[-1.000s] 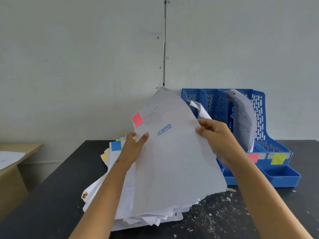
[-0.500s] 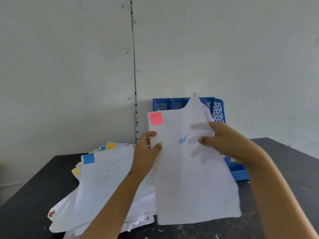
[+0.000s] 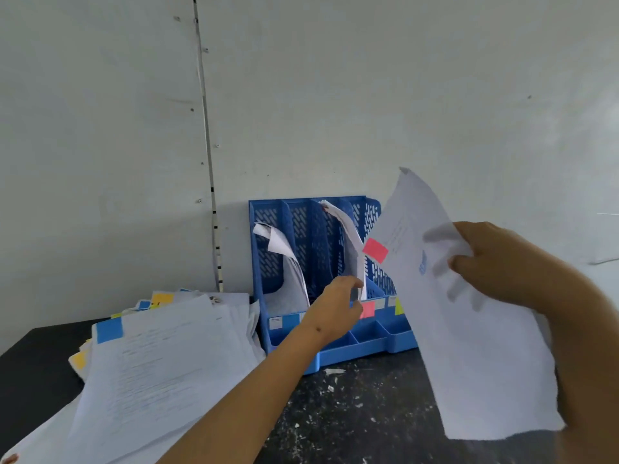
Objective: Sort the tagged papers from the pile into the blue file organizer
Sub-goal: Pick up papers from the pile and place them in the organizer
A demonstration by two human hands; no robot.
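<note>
Left hand [image 3: 338, 304] released pink-tagged paper [image 3: 469, 329]; right hand [image 3: 502, 262] grips it.

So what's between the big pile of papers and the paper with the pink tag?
In the head view, the blue file organizer and the left hand sit between the pile and the pink-tagged paper.

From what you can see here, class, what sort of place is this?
Probably an office or filing workspace: a blue file organizer with colour labels, a pile of tagged papers on a dark table, against a plain wall.
</note>
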